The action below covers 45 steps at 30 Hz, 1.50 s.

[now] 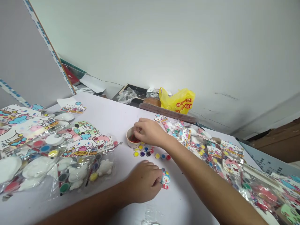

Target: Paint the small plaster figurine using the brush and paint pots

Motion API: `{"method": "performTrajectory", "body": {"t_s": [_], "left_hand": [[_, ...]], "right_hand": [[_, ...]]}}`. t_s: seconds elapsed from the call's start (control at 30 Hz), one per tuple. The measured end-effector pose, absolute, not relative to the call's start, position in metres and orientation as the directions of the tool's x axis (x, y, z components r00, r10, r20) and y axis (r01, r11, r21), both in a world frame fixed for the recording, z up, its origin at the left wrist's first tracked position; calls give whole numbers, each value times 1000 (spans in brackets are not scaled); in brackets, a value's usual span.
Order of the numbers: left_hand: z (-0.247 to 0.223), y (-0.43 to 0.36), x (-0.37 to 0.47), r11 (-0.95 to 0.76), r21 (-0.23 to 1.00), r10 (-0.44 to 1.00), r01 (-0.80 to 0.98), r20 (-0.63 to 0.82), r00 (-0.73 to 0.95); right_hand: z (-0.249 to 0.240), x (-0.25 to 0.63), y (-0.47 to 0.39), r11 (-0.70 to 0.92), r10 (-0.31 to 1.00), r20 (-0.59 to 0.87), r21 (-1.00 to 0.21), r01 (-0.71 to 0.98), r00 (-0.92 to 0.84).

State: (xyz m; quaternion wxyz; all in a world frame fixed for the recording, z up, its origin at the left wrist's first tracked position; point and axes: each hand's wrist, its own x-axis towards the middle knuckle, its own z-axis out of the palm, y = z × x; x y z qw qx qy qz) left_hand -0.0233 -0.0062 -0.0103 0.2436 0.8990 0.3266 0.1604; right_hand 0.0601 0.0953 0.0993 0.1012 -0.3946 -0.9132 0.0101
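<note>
My left hand (146, 182) is closed at the left edge of a small painted figure (166, 178) in blue, white and red, which it holds. Over a round white bowl (133, 144) my right hand (148, 130) reaches down with its fingertips inside the rim. Those fingers are bent together, and whatever they grip is hidden. Thin reddish things show in the bowl. Just in front of the bowl lie small paint pots (142, 153) in yellow, blue, dark and red.
Clear packets (77, 172) with white figures and paint pots cover the left side. More packets (208, 153) lie on the right. A yellow plastic bag (177, 101) stands behind the table, and crumpled clear plastic (152, 217) is at the near edge.
</note>
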Motion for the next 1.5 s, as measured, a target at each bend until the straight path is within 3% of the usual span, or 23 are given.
{"method": "performTrajectory", "body": {"t_s": [0.13,0.53,0.83,1.17,1.3,1.5], "left_hand": [[-9,-6,-23,-669,543,664,507,130,736],[-12,-6,-23,-677,533,660,507,136,739],[-10,-6,-23,-675,532,663,511,135,736],[-9,-5,-23,-679,530,660,508,138,738],[-9,-5,-23,-681,526,659,510,137,740],[-10,-7,-23,-692,507,653,514,135,745]], "right_hand": [[100,60,93,668,743,192,-144,730,-641],[99,75,96,581,803,199,-466,667,-561],[96,96,90,432,901,264,-621,654,-345],[82,108,98,262,964,212,-869,420,-162],[68,108,92,197,977,147,-900,388,-156],[90,112,86,157,985,131,-951,265,-113]]}}
